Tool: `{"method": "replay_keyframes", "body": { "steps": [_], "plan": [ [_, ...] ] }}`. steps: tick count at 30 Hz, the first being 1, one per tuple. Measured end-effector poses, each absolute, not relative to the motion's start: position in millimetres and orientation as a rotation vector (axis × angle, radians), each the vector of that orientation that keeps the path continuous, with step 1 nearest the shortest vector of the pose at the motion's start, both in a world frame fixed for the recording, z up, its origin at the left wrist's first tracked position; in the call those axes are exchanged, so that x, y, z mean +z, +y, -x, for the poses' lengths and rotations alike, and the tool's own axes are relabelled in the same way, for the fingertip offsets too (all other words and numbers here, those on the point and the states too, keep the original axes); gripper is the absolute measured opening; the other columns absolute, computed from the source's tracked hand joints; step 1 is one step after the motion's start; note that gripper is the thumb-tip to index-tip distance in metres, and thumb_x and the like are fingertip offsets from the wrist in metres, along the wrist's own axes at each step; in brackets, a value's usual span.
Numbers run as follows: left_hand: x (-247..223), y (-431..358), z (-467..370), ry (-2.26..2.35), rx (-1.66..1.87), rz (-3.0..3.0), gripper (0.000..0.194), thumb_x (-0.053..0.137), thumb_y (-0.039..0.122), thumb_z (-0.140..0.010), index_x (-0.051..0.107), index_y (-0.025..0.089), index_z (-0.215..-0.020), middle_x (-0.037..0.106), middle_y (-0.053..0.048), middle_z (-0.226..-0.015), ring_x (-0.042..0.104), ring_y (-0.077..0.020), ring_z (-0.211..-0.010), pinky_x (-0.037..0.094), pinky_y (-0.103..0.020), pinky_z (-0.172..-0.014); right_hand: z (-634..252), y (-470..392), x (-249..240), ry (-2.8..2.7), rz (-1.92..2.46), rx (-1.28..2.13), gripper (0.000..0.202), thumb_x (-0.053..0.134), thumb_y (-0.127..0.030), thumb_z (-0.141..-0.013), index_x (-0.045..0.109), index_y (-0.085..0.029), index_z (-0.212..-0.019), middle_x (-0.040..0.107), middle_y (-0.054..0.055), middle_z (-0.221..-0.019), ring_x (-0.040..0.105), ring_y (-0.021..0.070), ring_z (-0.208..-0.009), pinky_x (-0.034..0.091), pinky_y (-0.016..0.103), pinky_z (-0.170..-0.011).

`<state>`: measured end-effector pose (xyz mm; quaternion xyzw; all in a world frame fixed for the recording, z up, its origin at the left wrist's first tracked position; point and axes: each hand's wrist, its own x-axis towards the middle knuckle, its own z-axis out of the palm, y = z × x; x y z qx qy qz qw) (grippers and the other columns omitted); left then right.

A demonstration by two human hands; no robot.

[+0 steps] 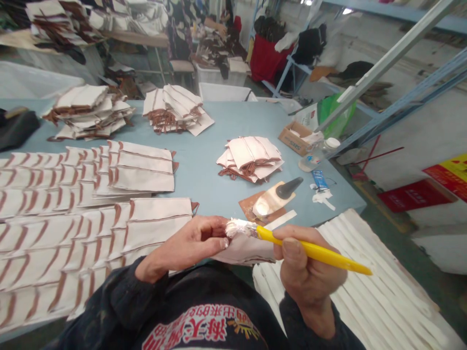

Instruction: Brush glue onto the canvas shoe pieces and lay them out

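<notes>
My right hand (304, 272) grips a yellow-handled brush (314, 251) whose white, glue-caked bristles (237, 227) touch the fingers of my left hand (189, 245). My left hand pinches a pale cream fabric piece (248, 252) held over my lap, just below the brush tip. Beyond my hands, a glue bottle with a dark cap (275, 196) lies on its side on a brown board (255, 210) on the blue table (204, 165).
Rows of cream pieces with brown trim (83, 204) lie overlapped on the left. Stacks of the same pieces (250, 158) (175, 109) (89, 112) sit farther back. White strips (368, 291) fill the lower right. A cardboard box (294, 137) and a plastic bottle (317, 154) stand at the right edge.
</notes>
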<state>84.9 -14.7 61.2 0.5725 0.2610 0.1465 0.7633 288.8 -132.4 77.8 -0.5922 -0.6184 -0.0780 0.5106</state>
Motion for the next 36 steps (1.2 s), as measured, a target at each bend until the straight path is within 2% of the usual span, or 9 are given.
{"method": "replay_keyframes", "body": {
  "steps": [3,9,13,18,26,33,36],
  "plan": [
    [52.1,-21.4,-89.7,0.628,0.375,-1.2,0.031,0.086,0.042,-0.081,0.077,0.014,-0.093,0.069,-0.003,-0.08,0.056,-0.0149,-0.071,0.045,-0.024,-0.064,-286.9,-130.2,75.6,-1.543,1.388,-0.155,0.025,0.057,-0.035,-0.113,0.071,-0.024,-0.096,0.073,-0.003,-0.069,0.066,0.0125,-0.049,0.052,0.024,-0.049],
    [42.2,-26.4,-93.0,0.683,0.454,-1.112,0.034,0.091,0.043,-0.075,0.075,0.014,-0.086,0.07,-0.003,-0.082,0.056,-0.0139,-0.072,0.045,-0.023,-0.066,-288.7,-129.1,67.9,-1.51,1.25,-0.089,0.024,0.057,-0.037,-0.112,0.072,-0.024,-0.098,0.068,-0.002,-0.065,0.067,0.0159,-0.053,0.057,0.028,-0.052],
    [41.8,-26.0,-91.2,0.699,0.45,-1.037,0.035,0.092,0.045,-0.075,0.078,0.015,-0.087,0.071,-0.002,-0.082,0.055,-0.0123,-0.069,0.045,-0.021,-0.065,-288.0,-133.9,75.6,-1.223,1.247,-0.191,0.026,0.061,-0.035,-0.11,0.071,-0.022,-0.09,0.062,-0.003,-0.06,0.057,0.0133,-0.045,0.052,0.027,-0.047],
    [43.1,-28.0,-91.7,0.685,0.462,-1.025,0.033,0.091,0.043,-0.077,0.08,0.015,-0.09,0.073,-0.003,-0.086,0.058,-0.013,-0.072,0.046,-0.022,-0.068,-291.6,-142.3,80.2,-1.213,1.312,-0.089,0.028,0.061,-0.036,-0.11,0.073,-0.02,-0.09,0.059,-0.005,-0.057,0.053,0.0113,-0.041,0.05,0.024,-0.045],
    [47.5,-31.6,-97.7,0.722,0.516,-1.106,0.027,0.09,0.036,-0.076,0.078,0.014,-0.087,0.073,-0.004,-0.09,0.06,-0.0151,-0.08,0.047,-0.023,-0.071,-291.1,-128.6,71.5,-1.434,1.385,-0.16,0.026,0.057,-0.036,-0.112,0.073,-0.024,-0.096,0.065,-0.004,-0.062,0.062,0.0136,-0.047,0.054,0.025,-0.051],
    [40.9,-29.4,-93.3,0.828,0.51,-0.903,0.044,0.099,0.043,-0.067,0.078,0.013,-0.092,0.066,0.002,-0.076,0.048,-0.0075,-0.06,0.033,-0.019,-0.055,-296.1,-141.8,61.2,-1.363,1.299,-0.213,0.024,0.059,-0.038,-0.11,0.072,-0.022,-0.096,0.063,-0.003,-0.061,0.065,0.0177,-0.051,0.058,0.031,-0.052],
    [41.9,-29.4,-93.0,0.825,0.508,-0.853,0.048,0.1,0.045,-0.065,0.079,0.014,-0.095,0.068,0.001,-0.077,0.049,-0.0074,-0.059,0.034,-0.019,-0.054,-295.4,-137.0,56.2,-1.495,1.253,-0.14,0.023,0.058,-0.039,-0.111,0.072,-0.024,-0.099,0.066,-0.002,-0.065,0.069,0.0183,-0.055,0.059,0.031,-0.055]
  ]
}}
